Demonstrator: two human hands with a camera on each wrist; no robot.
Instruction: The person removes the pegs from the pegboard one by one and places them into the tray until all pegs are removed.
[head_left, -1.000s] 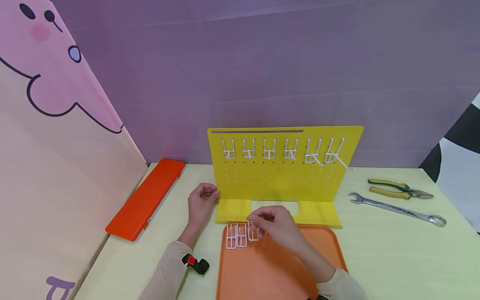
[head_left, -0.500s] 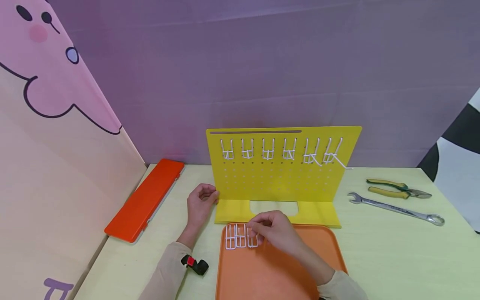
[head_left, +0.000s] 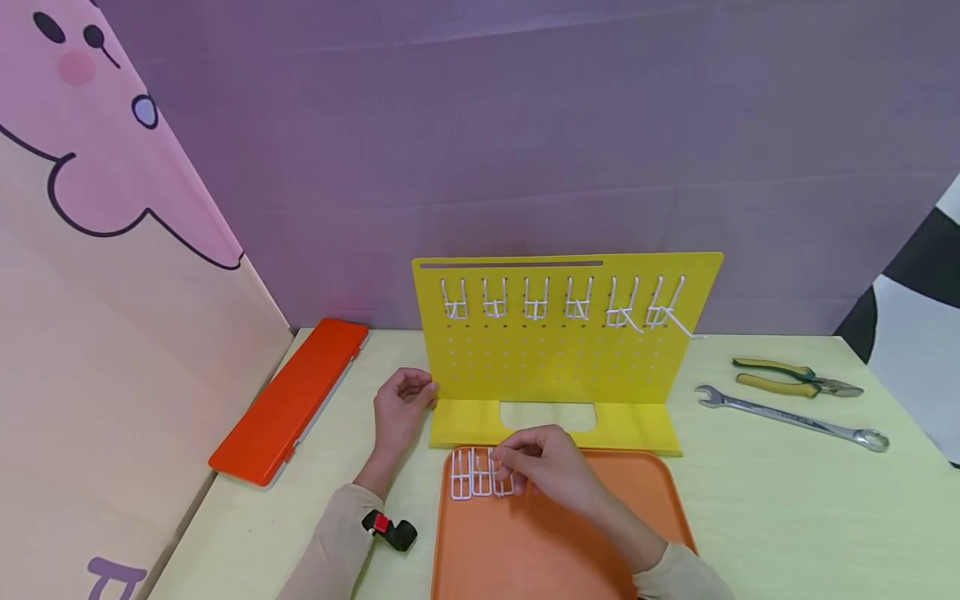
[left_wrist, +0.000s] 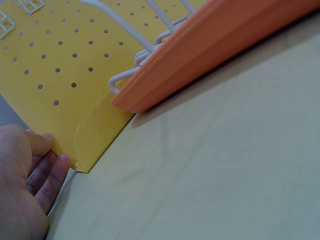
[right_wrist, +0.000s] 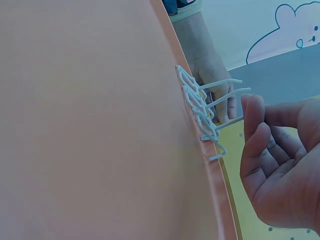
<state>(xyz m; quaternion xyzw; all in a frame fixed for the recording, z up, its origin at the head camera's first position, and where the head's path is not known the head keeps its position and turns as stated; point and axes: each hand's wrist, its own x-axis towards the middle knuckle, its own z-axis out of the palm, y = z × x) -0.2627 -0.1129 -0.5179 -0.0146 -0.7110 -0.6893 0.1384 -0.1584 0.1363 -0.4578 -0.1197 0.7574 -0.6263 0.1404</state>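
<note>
Purple cloth (head_left: pixel 525 150) hangs behind the setup, with a pale wall (head_left: pixel 112 375) showing a pink cartoon on the left. Light table (head_left: pixel 810 517) below. Yellow pegboard (head_left: pixel 555 358) stands upright toward the table's far edge, six white mounted hooks (head_left: pixel 536 316) in a line along its upper part, rows of holes below them. Orange tray (head_left: pixel 555 550) sits right in front of the pegboard's base. Loose stock is at the tray's far left corner: two loose hooks (head_left: pixel 461 476) side by side, prongs up, plus the held hook (head_left: pixel 505 494) just right of them along the tray's far edge. Right hand (head_left: pixel 555 467) has that one by its prong, thumb and finger closed in a narrow pinch; can't tell if its frame touches its neighbour. Left hand (head_left: pixel 401 408) grips the pegboard's left edge low down, near the bottom corner, fingers bent, no wide gap. Black gadget (head_left: pixel 392 532) with a red patch at the left wrist. Red case (head_left: pixel 292 400) lies lengthwise along the table's left edge, closed. Pliers (head_left: pixel 813 383) with yellow-green handles lie toward the table's far right corner, jaws pointing at the right edge; silver wrench (head_left: pixel 783 415) just nearer, angled, apart from them.
</note>
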